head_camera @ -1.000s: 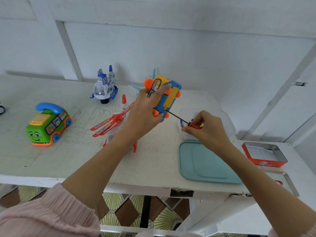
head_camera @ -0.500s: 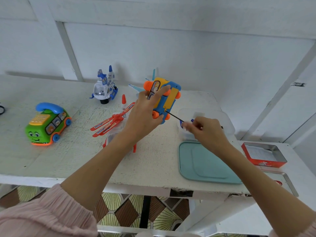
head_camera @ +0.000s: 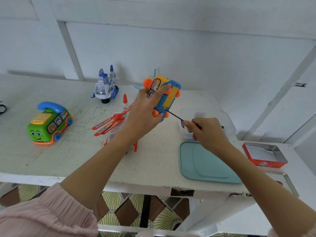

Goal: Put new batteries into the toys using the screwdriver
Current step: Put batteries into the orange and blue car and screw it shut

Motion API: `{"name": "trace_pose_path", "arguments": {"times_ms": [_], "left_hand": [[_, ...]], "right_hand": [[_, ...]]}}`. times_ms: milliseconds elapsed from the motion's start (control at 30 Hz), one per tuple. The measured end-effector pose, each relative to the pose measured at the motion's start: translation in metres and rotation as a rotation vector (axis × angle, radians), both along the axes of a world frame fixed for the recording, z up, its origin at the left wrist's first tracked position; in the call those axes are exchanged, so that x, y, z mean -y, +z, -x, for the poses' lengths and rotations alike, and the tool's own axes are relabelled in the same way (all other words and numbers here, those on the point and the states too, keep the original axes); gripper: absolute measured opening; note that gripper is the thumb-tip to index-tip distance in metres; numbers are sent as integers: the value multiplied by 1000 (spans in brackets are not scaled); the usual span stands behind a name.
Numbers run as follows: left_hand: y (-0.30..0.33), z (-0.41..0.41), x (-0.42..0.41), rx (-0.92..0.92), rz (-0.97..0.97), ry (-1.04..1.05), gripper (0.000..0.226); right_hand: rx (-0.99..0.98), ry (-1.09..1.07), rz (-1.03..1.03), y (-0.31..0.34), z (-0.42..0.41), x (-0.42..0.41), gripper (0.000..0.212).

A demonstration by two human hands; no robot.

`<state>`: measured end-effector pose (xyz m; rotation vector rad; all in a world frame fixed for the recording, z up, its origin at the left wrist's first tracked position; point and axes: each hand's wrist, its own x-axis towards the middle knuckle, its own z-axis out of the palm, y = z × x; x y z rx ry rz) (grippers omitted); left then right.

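My left hand grips a blue and yellow toy bus with orange wheels, lifted above the table with its underside turned to the right. A yellow battery cover runs along that underside. My right hand pinches the handle of a thin screwdriver. Its dark shaft slants up to the left, and the tip sits at the lower end of the yellow cover. The handle is mostly hidden in my fingers.
On the white table stand a green phone-bus toy, a white and blue robot toy and a red helicopter toy. A teal tray and clear tub lie right. A red tin sits on the lower shelf.
My right hand has rolled on the screwdriver handle and edged slightly right. The toy bus and my left hand have stayed almost still.
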<state>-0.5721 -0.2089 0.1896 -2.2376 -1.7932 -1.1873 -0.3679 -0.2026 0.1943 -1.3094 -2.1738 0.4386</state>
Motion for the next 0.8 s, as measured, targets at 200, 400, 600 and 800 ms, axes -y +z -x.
{"name": "trace_pose_path", "arguments": {"times_ms": [200,400,600,800], "left_hand": [[-2,1,4,4,15,-5,74],[-3,2,4,39,14,-11,76],[4,1,5,89,-16,-14,73],[0,2,6,72,23,-9,75]], "right_hand": [[-23,9,198,2,0,-5,45],[-121,-29,4,6,0,-4,32],[-78,-16,-38,7,3,-2,34],[15,2,40,13,1,-5,39]]}}
